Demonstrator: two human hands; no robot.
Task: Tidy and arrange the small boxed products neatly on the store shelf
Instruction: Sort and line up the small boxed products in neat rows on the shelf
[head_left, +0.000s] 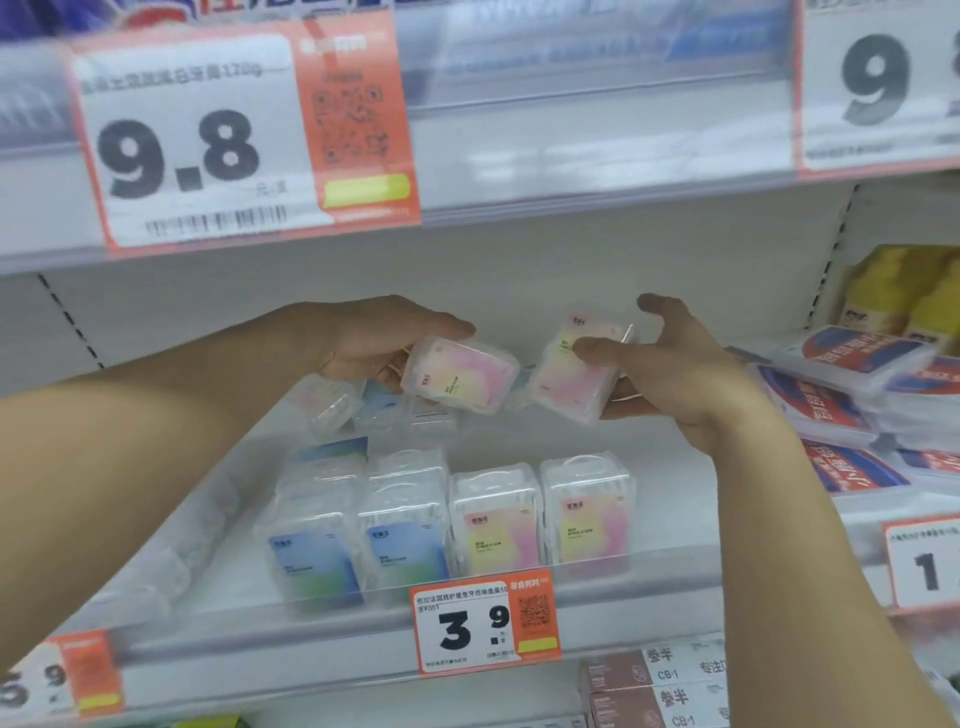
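Head view looks into a white store shelf (675, 519) where two bare hands are raised above the stock, each with a small clear boxed product. The left hand (363, 338) grips a pink-and-yellow box (460, 374) from above, thumb stretched over its top and fingers curled beneath, the box tilted. The right hand (670, 364) cradles a second pink box (576, 371) in its upturned palm, thumb pressing on the label face and the other fingers loosely spread behind it. The two boxes are just beside each other in mid-air. Below them, a front row stands upright on the shelf: two blue boxes (358, 558) on the left and two pink boxes (545, 530) on the right, with more blurred clear boxes behind. A 3.9 price tag (483, 626) hangs on the shelf's front edge.
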